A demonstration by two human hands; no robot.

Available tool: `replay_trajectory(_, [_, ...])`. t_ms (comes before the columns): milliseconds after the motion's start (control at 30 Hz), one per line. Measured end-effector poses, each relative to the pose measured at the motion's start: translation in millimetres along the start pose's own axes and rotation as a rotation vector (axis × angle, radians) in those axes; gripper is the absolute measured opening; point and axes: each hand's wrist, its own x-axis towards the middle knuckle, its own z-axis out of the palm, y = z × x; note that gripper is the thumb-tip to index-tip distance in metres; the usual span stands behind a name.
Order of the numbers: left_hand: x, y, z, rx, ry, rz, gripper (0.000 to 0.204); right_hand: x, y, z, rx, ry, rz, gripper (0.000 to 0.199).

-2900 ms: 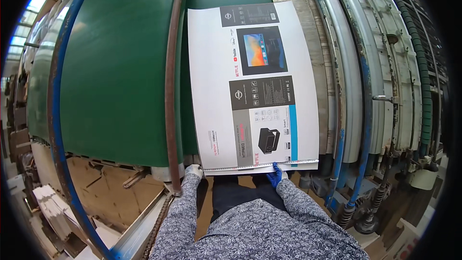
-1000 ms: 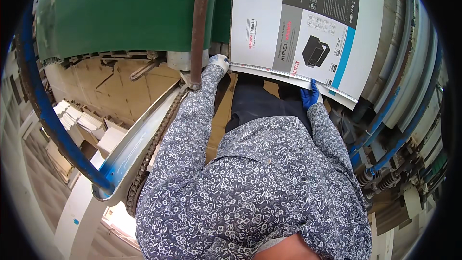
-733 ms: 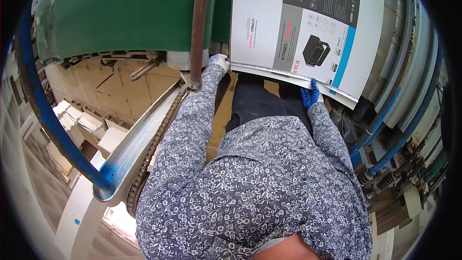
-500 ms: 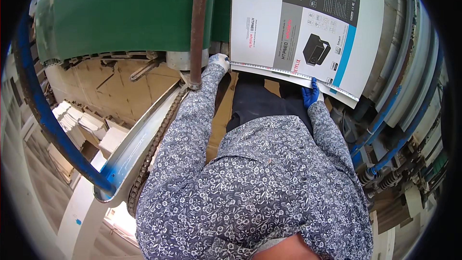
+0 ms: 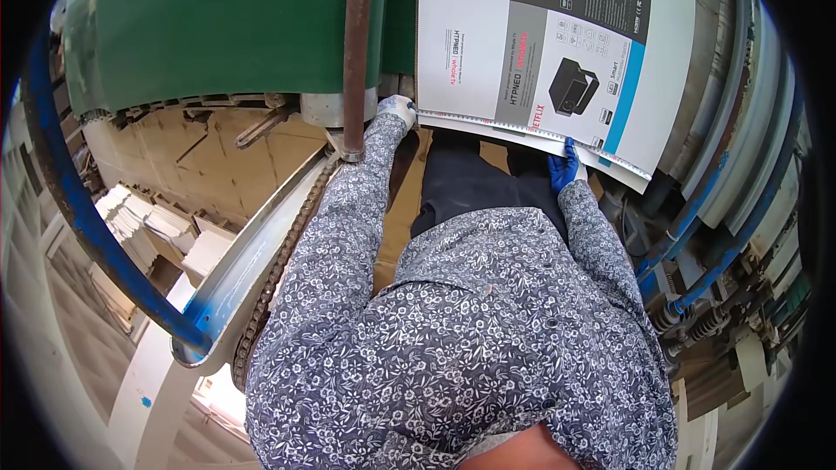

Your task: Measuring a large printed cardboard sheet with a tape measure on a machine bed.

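A large white printed cardboard sheet (image 5: 475, 0) lies in front of me, with dark and blue panels and a picture of a black box-shaped device. Along its near edge runs a narrow white measuring tape (image 5: 488, 123), reaching almost to the right corner. My left hand (image 5: 397, 110), in a white glove, is closed on the tape at the sheet's left corner; part of its grip is hidden. At the near edge, right of the middle, my right hand (image 5: 564, 171) wears a blue and white glove. It pinches the sheet there, one finger resting on top by the tape.
A green belt (image 5: 235, 22) fills the far left, behind an upright rusty pipe (image 5: 358, 52). A chain (image 5: 283, 278) runs along a metal rail on my left, near a blue curved bar (image 5: 74, 200). Metal rollers (image 5: 740, 122) stand to the right. White stacked sheets (image 5: 131, 218) sit lower left.
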Motion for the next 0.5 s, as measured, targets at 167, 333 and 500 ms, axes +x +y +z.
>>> replay_trajectory(167, [2.8, -2.0, 2.5, 0.002, 0.009, 0.009, 0.02, 0.9, -0.6, -0.2, -0.004, -0.006, 0.015, 0.038])
replay_trajectory(333, [5.1, -2.6, 4.4, 0.029, 0.006, 0.014, 0.02, -1.3, -1.9, 0.6, 0.016, 0.009, 0.022, 0.039])
replay_trajectory(500, [6.2, -3.6, 5.2, 0.014, 0.017, 0.012, 0.021, -0.8, -1.5, 0.3, 0.013, -0.015, 0.015, 0.039])
